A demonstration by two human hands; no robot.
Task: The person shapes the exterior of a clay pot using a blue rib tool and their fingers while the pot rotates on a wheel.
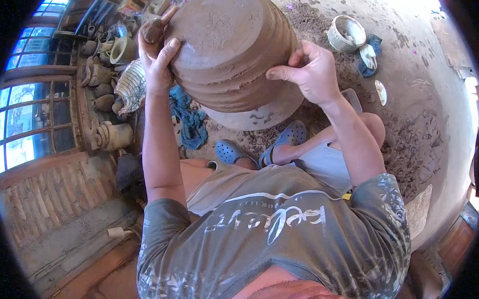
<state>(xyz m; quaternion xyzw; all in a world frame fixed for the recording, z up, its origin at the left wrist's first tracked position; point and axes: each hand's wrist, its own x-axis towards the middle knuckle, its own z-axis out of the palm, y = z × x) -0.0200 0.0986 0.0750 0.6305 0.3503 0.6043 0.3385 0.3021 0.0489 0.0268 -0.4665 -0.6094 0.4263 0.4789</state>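
Note:
A large round brown clay pot (229, 59) with ridged coil-like walls and a flat upper face sits on a pale round disc (251, 121) at the far middle. At its left edge, my left hand (159, 62) has its fingers curled around a small dark brown lump of clay (153, 31), with its thumb against the pot. On the right side, my right hand (315, 73) lays its thumb along the ridged wall, its other fingers curled by the pot's edge. The pot's far side is hidden.
A clay-smeared bucket (347, 34) stands at the far right beside a blue and white cloth (369, 58). Blue netting (189, 121) lies left of my clogs (229, 150). Several pots and jars (113, 135) line the windowed left wall. Clay scraps (411, 150) cover the floor to the right.

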